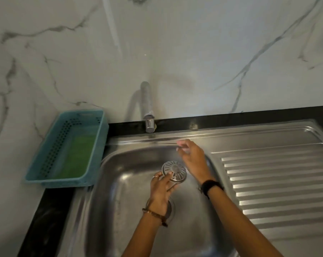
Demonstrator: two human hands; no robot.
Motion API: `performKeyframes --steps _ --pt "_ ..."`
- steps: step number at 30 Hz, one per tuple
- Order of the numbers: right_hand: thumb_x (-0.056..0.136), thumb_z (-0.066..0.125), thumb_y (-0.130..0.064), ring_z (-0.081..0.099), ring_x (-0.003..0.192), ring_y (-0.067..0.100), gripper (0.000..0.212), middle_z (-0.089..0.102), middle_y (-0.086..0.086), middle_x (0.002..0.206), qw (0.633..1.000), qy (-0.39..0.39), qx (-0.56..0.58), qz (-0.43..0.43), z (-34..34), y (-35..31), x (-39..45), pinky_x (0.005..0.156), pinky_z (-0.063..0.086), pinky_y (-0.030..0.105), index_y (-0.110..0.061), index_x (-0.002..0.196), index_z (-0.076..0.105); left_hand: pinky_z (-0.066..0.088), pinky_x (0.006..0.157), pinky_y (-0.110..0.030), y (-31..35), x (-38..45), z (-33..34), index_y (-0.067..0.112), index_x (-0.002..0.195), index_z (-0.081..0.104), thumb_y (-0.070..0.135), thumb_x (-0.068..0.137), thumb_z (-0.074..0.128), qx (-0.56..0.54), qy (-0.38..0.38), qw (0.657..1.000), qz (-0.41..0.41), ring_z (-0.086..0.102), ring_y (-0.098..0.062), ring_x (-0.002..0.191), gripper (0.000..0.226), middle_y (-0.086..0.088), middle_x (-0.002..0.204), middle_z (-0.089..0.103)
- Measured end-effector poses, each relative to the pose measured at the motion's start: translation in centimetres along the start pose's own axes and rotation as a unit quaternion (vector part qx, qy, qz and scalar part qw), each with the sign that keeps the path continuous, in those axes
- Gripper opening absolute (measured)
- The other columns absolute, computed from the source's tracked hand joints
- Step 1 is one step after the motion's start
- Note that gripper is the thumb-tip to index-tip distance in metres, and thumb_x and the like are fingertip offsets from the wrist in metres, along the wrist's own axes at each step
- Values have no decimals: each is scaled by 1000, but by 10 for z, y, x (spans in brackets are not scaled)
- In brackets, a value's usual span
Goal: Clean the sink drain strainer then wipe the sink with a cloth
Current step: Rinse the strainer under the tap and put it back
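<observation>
**Inspector:** Item one, the drain strainer (pixel 174 171). Location?

**Assistant:** Centre of the frame, lifted above the sink (pixel 108 201) basin, slotted face tilted toward the camera. The left hand (pixel 161 190) holds it by its lower left rim, fingers (pixel 170 174) curled over the edge, thumb at the rim on the left. A ring shows on one finger and a beaded bracelet on the wrist.

**Inspector:** The right hand (pixel 193 160)?

**Assistant:** Just right of the strainer and slightly above it, not plainly touching it. Its fingers are loosely curled, tips drawn together toward the upper left. It is blurred; I cannot tell whether they pinch anything. A black band sits on that wrist.

**Inspector:** The drain opening (pixel 170 208)?

**Assistant:** Lower centre of the basin, mostly hidden behind the left wrist.

**Inspector:** Surroundings?

**Assistant:** Ribbed draining board (pixel 279 182) at right. Tap (pixel 147 108) at the upper centre, by the marble wall (pixel 194 43). At left, a blue perforated basket (pixel 51 149) stands on the black bench (pixel 45 216), with something green (pixel 77 156) lying inside it.
</observation>
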State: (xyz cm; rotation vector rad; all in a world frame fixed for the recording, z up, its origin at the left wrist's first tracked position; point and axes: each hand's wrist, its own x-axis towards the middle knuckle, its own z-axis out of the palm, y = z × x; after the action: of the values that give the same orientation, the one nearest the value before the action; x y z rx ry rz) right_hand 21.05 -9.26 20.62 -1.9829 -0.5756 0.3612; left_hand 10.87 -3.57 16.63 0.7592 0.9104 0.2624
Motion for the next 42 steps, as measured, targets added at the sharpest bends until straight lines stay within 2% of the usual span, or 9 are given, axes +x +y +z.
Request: performKeyframes --steps 5,9,13,17,24,27,32,36,42 --pt "95 50 -11 56 115 25 31 60 13 125 993 -31 112 -2 51 -63 45 97 46 31 -3 124 54 52 71 -26 51 -5 -60 14 91 58 7 88 55 15 -55 997 61 66 -17 83 8 -7 93 69" --pt "96 44 -7 57 112 32 28 60 23 119 998 -42 35 -10 73 -72 62 100 44 42 4 120 55 55 65 -22 68 -1 -76 14 93 59 10 88 56 37 -93 994 44 68 -15 82 7 -6 91 71" --pt "94 45 -1 57 111 28 34 58 18 119 995 -55 -59 -57 82 -65 68 94 44 26 -1 128 49 56 61 -20 74 7 -78 12 92 58 9 89 54 29 -114 993 21 68 -15 78 7 -7 89 70" --pt "94 45 -2 48 125 27 42 47 18 135 984 -166 -52 -50 77 -61 77 103 40 30 -5 136 41 57 59 -19 73 14 -76 11 93 58 6 90 52 15 -121 992 -7 67 -15 78 8 -8 88 69" --pt "97 44 -16 55 111 25 32 58 10 121 979 -142 -119 -86 73 -21 18 88 44 19 -15 128 52 53 70 -27 54 26 -82 8 95 58 4 92 48 -23 -109 993 -47 65 -19 85 11 -9 91 67" --pt "100 35 -25 33 138 16 40 41 3 147 926 -227 -247 -172 83 12 -26 116 19 26 -20 139 40 57 64 -24 47 29 -80 8 94 61 2 93 44 -17 -109 993 -43 67 -15 76 18 -4 79 71" --pt "99 34 -35 19 142 12 46 26 0 154 970 -114 -191 -96 73 24 -38 117 16 31 -25 144 26 58 66 -24 48 26 -77 11 95 60 2 94 43 -45 -105 993 -27 66 -18 83 19 -9 93 67" --pt "100 27 -38 -1 140 4 48 2 -14 149 921 -171 -276 -213 80 21 -42 114 -2 22 -30 143 8 57 64 -22 53 24 -74 8 99 58 2 94 42 -55 -86 995 -9 63 -18 80 18 -10 93 65" --pt "93 50 -31 55 105 -2 32 58 -12 119 982 -177 54 -21 64 7 -23 99 42 26 -24 125 50 52 77 -30 63 20 -74 6 121 47 1 94 42 -20 -61 998 6 58 -27 103 28 -20 121 56"
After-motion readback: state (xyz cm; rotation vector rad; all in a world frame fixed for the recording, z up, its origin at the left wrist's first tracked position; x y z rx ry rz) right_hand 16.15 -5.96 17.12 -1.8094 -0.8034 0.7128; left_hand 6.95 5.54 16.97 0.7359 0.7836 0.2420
